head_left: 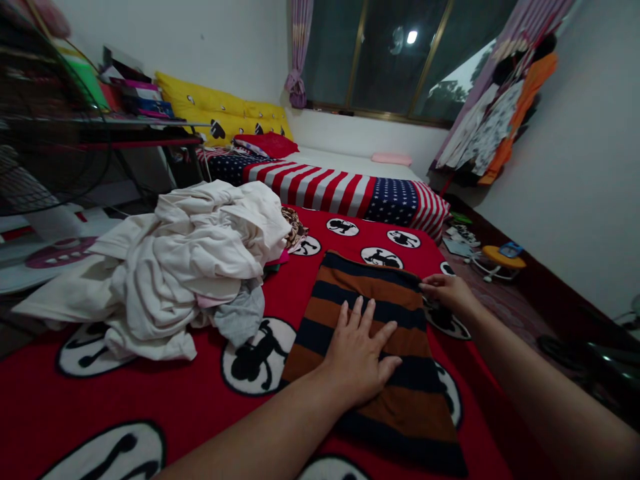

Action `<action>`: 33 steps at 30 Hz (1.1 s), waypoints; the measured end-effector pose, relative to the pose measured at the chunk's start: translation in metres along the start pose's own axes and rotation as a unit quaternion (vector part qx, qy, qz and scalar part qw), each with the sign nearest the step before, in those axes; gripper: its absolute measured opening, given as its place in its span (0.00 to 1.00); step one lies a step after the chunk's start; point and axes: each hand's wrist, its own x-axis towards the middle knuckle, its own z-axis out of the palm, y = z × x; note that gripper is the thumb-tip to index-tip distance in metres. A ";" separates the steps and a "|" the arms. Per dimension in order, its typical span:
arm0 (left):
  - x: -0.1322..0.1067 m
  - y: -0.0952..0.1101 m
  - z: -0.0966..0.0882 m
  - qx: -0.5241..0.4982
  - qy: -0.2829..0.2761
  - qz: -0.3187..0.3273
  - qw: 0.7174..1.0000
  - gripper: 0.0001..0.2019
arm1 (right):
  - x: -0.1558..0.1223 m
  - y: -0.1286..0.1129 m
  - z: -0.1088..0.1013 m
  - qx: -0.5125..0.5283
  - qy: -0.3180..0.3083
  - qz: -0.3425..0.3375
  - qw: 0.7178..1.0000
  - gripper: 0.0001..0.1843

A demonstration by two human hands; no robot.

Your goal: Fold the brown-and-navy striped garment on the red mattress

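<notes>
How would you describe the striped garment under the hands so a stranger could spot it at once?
Find the red blanket with black-and-white circles. Right of the heap of white clothes lies the flat folded cloth with brown and navy stripes, pressed by the left hand and touched at its edge by the right hand. Nothing else there has horizontal bands.

Open red blanket (60,407) to the near left, bare and passable up to the striped cloth (375,347). Blocked further left by a heaped pile of white clothes (185,260), well apart from the cloth. Narrow bare strip between pile and cloth. Beyond the far edge, more bare blanket, then a flag-patterned cover (350,190). Bed edge just right of the cloth, floor clutter below.
</notes>
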 end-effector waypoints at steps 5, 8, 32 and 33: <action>0.000 0.000 0.000 -0.008 0.002 0.000 1.000 0.29 | 0.001 -0.014 -0.003 0.154 -0.031 -0.021 0.987 0.17; 0.000 -0.001 0.001 -0.012 0.000 0.001 1.000 0.29 | 0.009 -0.011 0.001 0.159 0.021 -0.032 0.987 0.18; 0.011 -0.090 -0.049 -0.716 0.152 -0.233 0.640 0.10 | -0.232 -0.045 0.096 -0.287 -0.086 -0.446 0.843 0.30; 0.008 -0.100 -0.053 -0.716 0.180 -0.249 0.626 0.09 | -0.232 -0.044 0.099 -0.301 -0.073 -0.456 0.834 0.27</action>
